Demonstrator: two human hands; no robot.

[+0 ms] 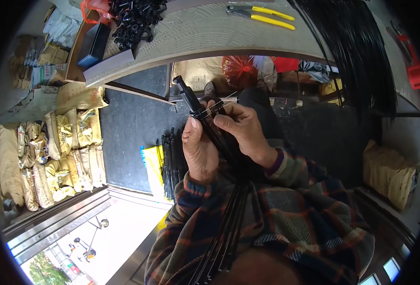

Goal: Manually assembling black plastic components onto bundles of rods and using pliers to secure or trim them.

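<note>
A black tube with a stepped end [186, 92] slants up between my hands; long thin black ribs [229, 213] run from it down over my lap, so it looks like an umbrella frame. My left hand [199, 149] is closed around it from the left, the thumb pressed near the collar. Opposite, my right hand [245, 130] pinches small black rib ends beside the collar with thumb and fingers. Thin metal wire [226, 98] passes across the collar and sticks out past the right fingers. My palms hide part of the frame.
Yellow-handled pliers [262, 16] and a pile of black plastic parts [131, 23] lie on the workbench [191, 35] ahead. Long black rods [357, 52] hang over its right side. More black rods [172, 164] stand at my left. Wrapped brown packages [48, 161] line the left wall.
</note>
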